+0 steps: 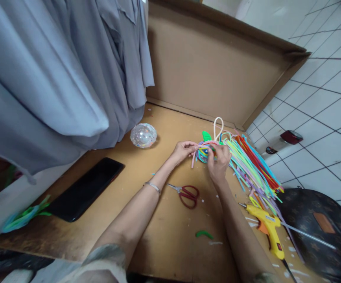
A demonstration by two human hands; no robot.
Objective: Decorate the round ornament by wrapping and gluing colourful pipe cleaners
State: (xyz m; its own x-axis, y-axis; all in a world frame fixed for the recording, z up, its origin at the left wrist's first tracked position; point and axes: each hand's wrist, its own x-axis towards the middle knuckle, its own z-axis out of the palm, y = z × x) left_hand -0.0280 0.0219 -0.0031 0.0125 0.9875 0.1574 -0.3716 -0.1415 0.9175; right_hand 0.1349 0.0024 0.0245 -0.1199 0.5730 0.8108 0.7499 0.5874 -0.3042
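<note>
A small round craft piece [202,155] in blue, yellow and pink, with a green leaf shape [206,136] and a cream loop [218,126] above it, lies between my hands. My left hand [185,151] pinches a thin pink strip at the left side of the piece. At its right side my right hand [219,157] has its fingers closed around the piece's edge, partly covering it. Red-handled scissors [188,196] lie just below, on the wooden table [170,236]. A short green piece [204,234] rests nearer to me.
Colourful pipe cleaners [249,161] and a yellow glue gun [269,226] lie at the right, beside a dark bag [317,232]. A clear bowl [143,135] and black phone [87,188] are left. Cardboard [211,63] stands behind; grey cloth [70,70] hangs at the upper left.
</note>
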